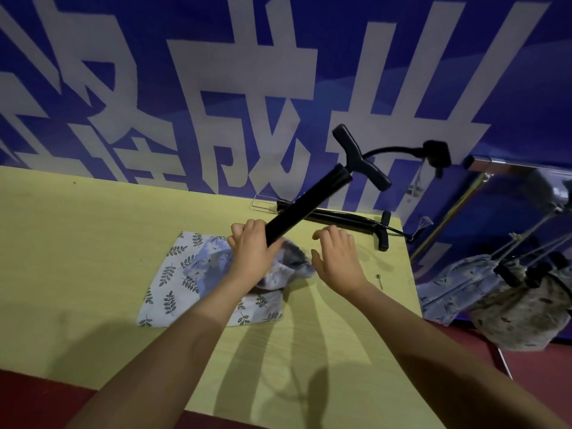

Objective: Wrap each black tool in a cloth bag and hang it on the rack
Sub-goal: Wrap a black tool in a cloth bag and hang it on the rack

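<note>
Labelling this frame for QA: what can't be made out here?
- Head view: the held pump's lower end, hidden by the left hand and the cloth bag.
- Small pin on the table: too small to identify.
- Hanging bags and rack at right: blurred, cut by the edge.
- Right hand: open, holds nothing.

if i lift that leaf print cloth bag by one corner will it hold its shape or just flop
Probably flop: the leaf-print cloth bag lies flat and creased on the table, so it looks thin and light. It likely drapes rather than slides, and the bunched bag under the left hand already crumples around the black pump.
</note>
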